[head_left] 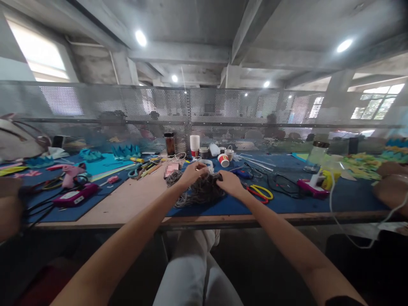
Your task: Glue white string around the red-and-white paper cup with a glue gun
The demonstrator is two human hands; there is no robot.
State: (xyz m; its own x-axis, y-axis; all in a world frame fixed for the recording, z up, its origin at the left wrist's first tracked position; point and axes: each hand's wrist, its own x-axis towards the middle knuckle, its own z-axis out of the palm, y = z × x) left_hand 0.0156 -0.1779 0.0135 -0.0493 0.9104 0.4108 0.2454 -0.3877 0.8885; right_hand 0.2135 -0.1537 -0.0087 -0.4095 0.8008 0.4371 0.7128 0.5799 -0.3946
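A loose heap of dark grey yarn (204,192) lies on the blue mat close to the table's front edge. My left hand (191,174) is over the heap's upper left part, its fingers bent together in a pinch; any strand between them is too small to make out. On the heap's right side my right hand (230,182) has its fingers curled onto the yarn and grips it. Just behind the hands a whitish translucent container (208,163) is partly hidden. Red and yellow-handled scissors (262,193) rest to the right of my right hand.
Stacked paper cups (194,145), a tipped cup (223,160) and a brown jar (170,144) stand at the back. A pink glue gun (72,175) and a purple power strip (76,194) lie left. Cables (280,182) trail right. Other people's arms (392,187) show at both sides.
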